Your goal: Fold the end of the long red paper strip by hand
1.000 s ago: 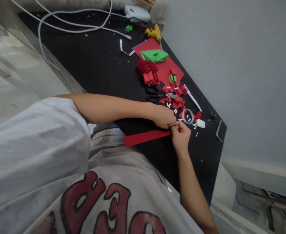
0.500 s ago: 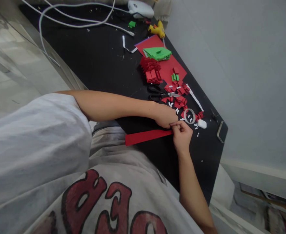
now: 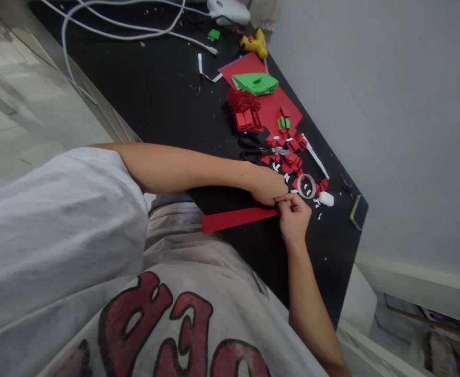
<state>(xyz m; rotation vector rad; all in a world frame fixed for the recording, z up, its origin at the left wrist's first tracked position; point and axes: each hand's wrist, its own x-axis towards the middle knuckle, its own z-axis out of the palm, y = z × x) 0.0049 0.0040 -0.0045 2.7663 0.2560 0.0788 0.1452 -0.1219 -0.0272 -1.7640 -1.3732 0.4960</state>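
A long red paper strip (image 3: 237, 219) runs over the front edge of the black table, its right end at my fingers. My left hand (image 3: 269, 185) is closed at that end, back of the hand up, with most fingertips hidden. Touching it, my right hand (image 3: 295, 217) pinches the strip's end between thumb and fingers. Black-handled scissors (image 3: 259, 151) lie just beyond my left hand. Near both hands are small folded red paper pieces (image 3: 292, 162), white scraps (image 3: 287, 178) and a tape roll (image 3: 306, 186).
Stacked red folded paper (image 3: 247, 112), green folded paper (image 3: 255, 84) and a red sheet (image 3: 284, 104) lie farther back. A yellow glue gun (image 3: 255, 44), white cables (image 3: 155, 34) and a white device (image 3: 228, 11) are at the far end. A phone (image 3: 358, 212) lies by the wall, near a white case (image 3: 326, 198).
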